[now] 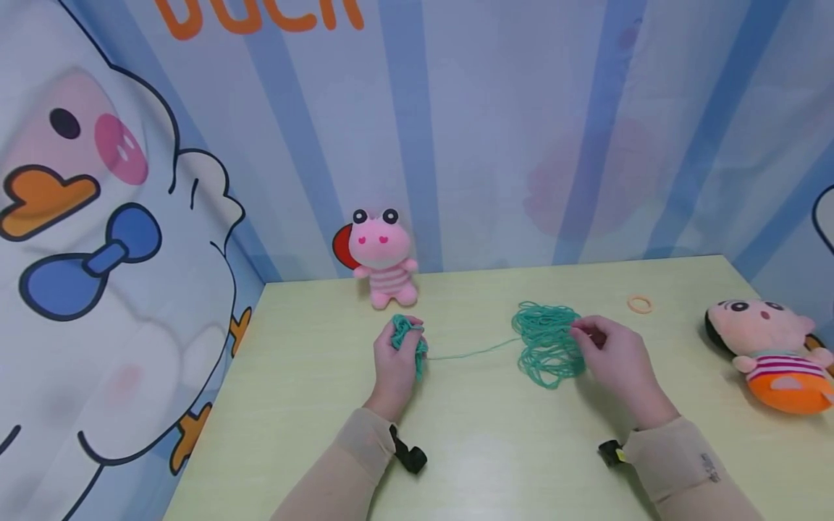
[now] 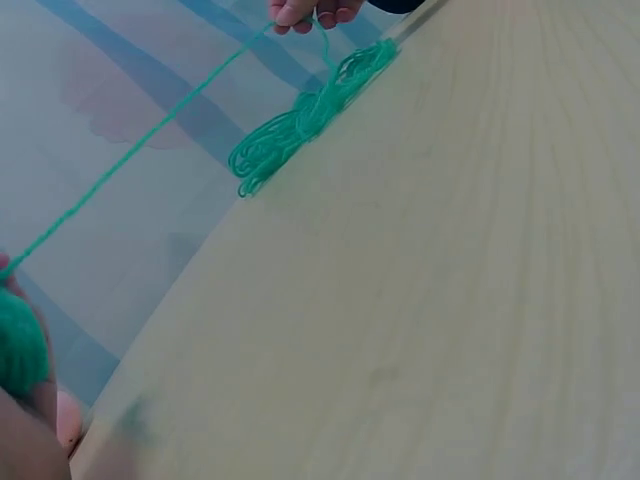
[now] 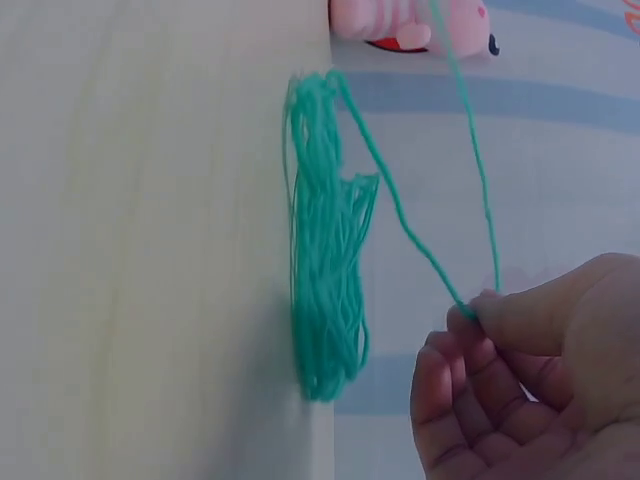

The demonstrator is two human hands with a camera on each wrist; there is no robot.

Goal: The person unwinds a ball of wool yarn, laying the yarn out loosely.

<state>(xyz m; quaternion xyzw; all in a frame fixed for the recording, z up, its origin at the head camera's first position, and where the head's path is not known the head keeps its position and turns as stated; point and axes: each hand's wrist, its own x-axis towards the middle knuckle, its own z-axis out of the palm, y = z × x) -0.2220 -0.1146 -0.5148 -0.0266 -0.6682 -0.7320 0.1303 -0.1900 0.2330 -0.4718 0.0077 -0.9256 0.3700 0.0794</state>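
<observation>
Yarn [image 1: 550, 351], green and in loose loops, lay as a heap on the pale table [image 1: 495, 441]. To the left of the heap, well apart from it, the left hand [image 1: 394, 369] had its fingers curled round a wad [image 2: 20, 345] of the same green yarn and gripped it. One strand [image 2: 140, 146] ran from the wad across to the right hand [image 1: 619, 362], which was raised just beside the heap, on its right. There the thumb and forefinger pinched the strand, the other fingers loosely bent, and from the pinch it led down into the heap.

A pink toy [image 1: 386, 264] with striped clothes was behind the heap and to its left, near the table's far edge. Behind the heap and to its right lay a small orange ring [image 1: 640, 305]. Farther to the right of the heap lay a doll [image 1: 782, 358] in a striped top with an orange lower part. A blue-striped curtain [image 1: 478, 145] hung behind the heap, and a large printed duck [image 1: 163, 347] showed well to its left.
</observation>
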